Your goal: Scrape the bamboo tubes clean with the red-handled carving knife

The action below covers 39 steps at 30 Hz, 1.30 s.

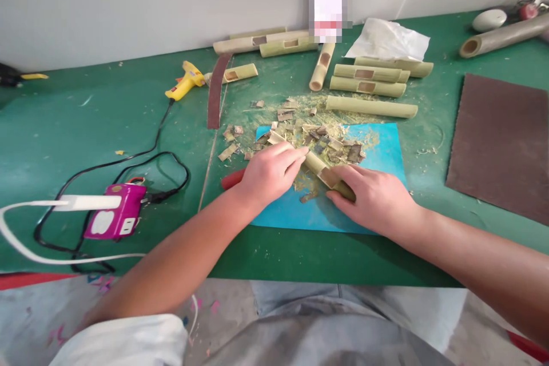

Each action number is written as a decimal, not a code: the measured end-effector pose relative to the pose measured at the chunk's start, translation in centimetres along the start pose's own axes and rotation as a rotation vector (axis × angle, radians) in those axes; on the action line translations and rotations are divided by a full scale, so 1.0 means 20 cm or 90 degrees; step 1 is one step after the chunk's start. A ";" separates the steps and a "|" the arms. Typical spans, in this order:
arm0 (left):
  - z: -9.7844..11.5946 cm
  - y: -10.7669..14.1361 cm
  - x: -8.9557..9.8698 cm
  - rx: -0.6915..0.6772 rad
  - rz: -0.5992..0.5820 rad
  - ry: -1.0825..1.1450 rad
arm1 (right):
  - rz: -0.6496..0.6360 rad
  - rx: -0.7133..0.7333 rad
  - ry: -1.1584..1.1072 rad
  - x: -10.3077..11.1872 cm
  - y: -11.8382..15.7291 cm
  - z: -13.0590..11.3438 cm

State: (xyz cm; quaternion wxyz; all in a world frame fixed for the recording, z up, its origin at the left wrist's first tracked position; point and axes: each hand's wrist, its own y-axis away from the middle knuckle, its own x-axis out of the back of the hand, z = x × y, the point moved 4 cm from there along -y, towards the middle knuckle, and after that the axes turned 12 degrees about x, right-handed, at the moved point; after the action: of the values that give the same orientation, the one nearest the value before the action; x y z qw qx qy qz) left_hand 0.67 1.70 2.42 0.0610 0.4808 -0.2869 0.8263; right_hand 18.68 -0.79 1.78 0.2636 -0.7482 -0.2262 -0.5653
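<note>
A pale bamboo tube with a rectangular cut-out lies slantwise over the blue mat. My right hand is closed round its near end, thumb and fingers on either side of the opening. At the far end my left hand is closed on the tube, its fingertips pressed against the bamboo; whether a small piece is also between those fingers is hidden. From under the left wrist sticks out a red handle-like thing, the rest covered. Bamboo chips and shavings lie heaped just beyond both hands.
Several cut bamboo tubes lie along the back, with white paper over some. A yellow glue gun, a brown strip and a purple power adapter with cords are at left. A brown sheet lies at right.
</note>
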 end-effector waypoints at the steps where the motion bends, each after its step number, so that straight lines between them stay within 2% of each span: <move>1: 0.00 0.00 0.00 -0.005 -0.003 -0.007 | 0.000 0.001 -0.002 0.00 0.00 0.00; 4: 0.01 0.00 -0.01 -0.022 -0.029 -0.007 | 0.000 0.007 0.003 0.00 0.00 0.00; 7: 0.01 0.01 -0.01 -0.012 -0.010 -0.032 | 0.008 0.014 0.012 0.01 0.00 -0.01; 10: 0.02 0.02 -0.01 -0.060 -0.026 -0.037 | -0.001 0.018 0.010 0.00 0.00 -0.01; 14: 0.01 0.01 -0.01 -0.019 0.000 -0.030 | 0.002 0.007 0.009 0.00 0.00 -0.01; 18: 0.02 0.02 -0.01 -0.031 -0.026 -0.037 | -0.002 0.007 0.007 0.01 0.00 -0.01; 21: 0.01 0.01 0.00 -0.001 -0.006 -0.049 | 0.000 0.006 -0.004 0.00 0.00 -0.01; 24: 0.02 0.02 0.00 -0.032 -0.031 -0.016 | -0.012 0.005 -0.009 0.00 0.00 0.00; 28: 0.01 0.02 0.01 0.003 -0.004 -0.016 | -0.015 -0.007 -0.015 0.00 0.00 0.00; 32: 0.01 0.03 -0.01 -0.023 -0.024 -0.012 | -0.037 -0.012 -0.015 0.00 -0.01 0.00; 35: -0.01 0.02 0.01 0.014 0.011 -0.023 | -0.029 -0.015 -0.017 0.00 0.00 0.00; 39: 0.00 0.02 0.01 -0.010 -0.012 -0.011 | -0.038 -0.016 -0.035 0.00 -0.01 0.00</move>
State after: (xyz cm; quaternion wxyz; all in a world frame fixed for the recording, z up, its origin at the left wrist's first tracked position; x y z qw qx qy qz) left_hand 0.41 1.30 2.36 0.0698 0.4901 -0.2894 0.8192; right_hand 18.64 -0.69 1.82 0.2312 -0.7598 -0.2486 -0.5545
